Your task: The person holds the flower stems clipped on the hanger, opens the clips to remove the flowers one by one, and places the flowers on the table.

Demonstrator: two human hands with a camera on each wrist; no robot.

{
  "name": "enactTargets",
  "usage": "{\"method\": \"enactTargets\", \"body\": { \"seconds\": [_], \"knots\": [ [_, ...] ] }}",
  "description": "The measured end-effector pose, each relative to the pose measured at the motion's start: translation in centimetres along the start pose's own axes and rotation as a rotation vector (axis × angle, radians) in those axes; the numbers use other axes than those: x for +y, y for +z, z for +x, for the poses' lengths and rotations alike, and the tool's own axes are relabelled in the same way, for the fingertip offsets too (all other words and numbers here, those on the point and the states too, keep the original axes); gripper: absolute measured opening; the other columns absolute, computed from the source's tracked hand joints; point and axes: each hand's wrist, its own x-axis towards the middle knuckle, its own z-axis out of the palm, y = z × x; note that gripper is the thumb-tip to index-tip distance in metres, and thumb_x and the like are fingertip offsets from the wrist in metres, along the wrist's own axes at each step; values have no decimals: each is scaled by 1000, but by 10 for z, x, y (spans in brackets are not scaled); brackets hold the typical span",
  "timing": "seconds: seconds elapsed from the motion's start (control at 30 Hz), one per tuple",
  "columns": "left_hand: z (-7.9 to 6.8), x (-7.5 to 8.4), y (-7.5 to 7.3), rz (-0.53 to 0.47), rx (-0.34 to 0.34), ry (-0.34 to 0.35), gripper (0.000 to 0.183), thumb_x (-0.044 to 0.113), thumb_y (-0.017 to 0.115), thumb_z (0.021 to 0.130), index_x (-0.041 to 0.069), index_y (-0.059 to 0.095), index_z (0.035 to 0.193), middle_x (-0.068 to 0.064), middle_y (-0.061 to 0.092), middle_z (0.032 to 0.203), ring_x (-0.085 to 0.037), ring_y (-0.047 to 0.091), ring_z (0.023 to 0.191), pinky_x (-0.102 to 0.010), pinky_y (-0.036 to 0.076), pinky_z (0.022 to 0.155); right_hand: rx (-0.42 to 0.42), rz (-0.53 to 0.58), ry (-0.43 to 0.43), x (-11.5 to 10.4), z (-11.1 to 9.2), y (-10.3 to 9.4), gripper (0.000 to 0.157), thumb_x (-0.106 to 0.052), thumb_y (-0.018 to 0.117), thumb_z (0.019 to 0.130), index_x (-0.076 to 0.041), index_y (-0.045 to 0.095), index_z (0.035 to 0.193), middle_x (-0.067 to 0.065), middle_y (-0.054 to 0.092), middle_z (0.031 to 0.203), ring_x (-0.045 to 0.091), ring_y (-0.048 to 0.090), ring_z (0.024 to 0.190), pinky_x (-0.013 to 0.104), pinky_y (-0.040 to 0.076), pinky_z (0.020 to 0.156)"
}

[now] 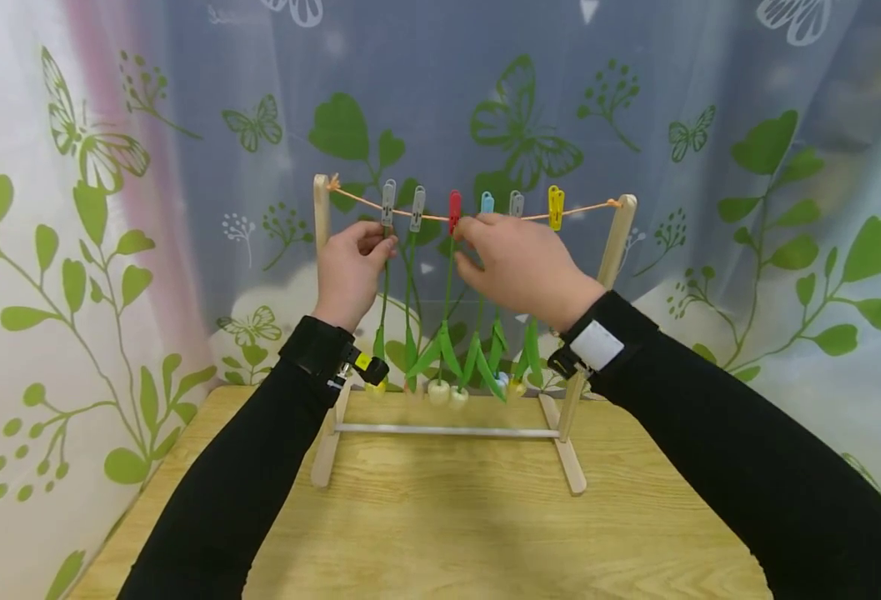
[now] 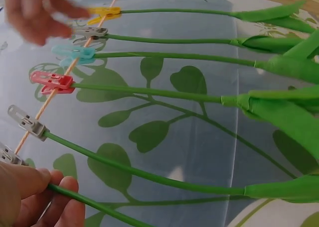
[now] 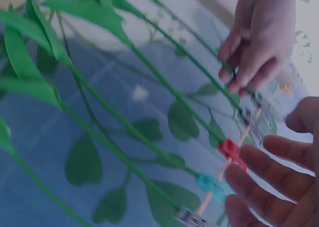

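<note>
A: What is the left hand doing?

B: Pinching a green stem between thumb and fingers, just below the end grey clothespin. The fingers cover where stem and clip meet, so I cannot tell whether the clip bites on it

A: And the right hand?

B: Fingers loosely spread and slightly bent, pinching nothing. It is close by the red clothespin and in front of the lower part of the blue clothespin. Whether a fingertip touches either one, I cannot tell

A: What lies between the hands?

B: A second grey clothespin, just beside the left hand's fingers, with a stem hanging from it. All the clips sit on an orange cord

A: Beyond the right hand?

B: The yellow clothespin, above the wrist, then the wooden post where the cord is tied

A: Where are the flower heads?

B: Below both hands, hanging upside down in a row, white and yellow ones among them, their green leaves just above, all over the wooden table
</note>
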Motion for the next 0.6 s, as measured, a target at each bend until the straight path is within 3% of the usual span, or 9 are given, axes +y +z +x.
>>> {"method": "enactTargets", "body": {
  "seconds": [0.13, 0.23, 0.4, 0.6],
  "knots": [
    [-1, 0, 0, -1, 6, -6, 26, 15, 65, 104, 8, 70, 129, -11, 74, 117, -29, 73, 106, -34, 62, 91, 13, -36, 6, 5, 29, -16, 19, -27, 58, 105, -12, 67, 113, 5, 66, 97, 23, 64, 79, 39, 55, 61],
    [-1, 0, -1, -4, 6, -14, 27, 16, 65, 104, 8, 69, 130, -10, 74, 118, -28, 74, 106, -33, 63, 91, -10, -42, 16, 6, 48, -26, 23, -27, 55, 106, -11, 66, 118, 6, 65, 100, 24, 63, 85, 40, 57, 65],
    [-1, 0, -4, -5, 4, -14, 28, 16, 65, 104, 6, 69, 130, -13, 73, 120, -28, 73, 106, -34, 62, 91, -91, -20, 19, 3, 73, -38, 33, -28, 51, 107, -8, 64, 130, 8, 66, 111, 25, 64, 90, 42, 58, 72],
    [-5, -1, -2, 7, 13, 0, 27, 16, 66, 104, 6, 71, 128, -14, 75, 117, -26, 74, 104, -37, 63, 90, -194, 53, -57, -4, 98, -41, 33, -24, 50, 109, -3, 62, 132, 12, 64, 113, 25, 60, 91, 39, 50, 79]
  ]
}}
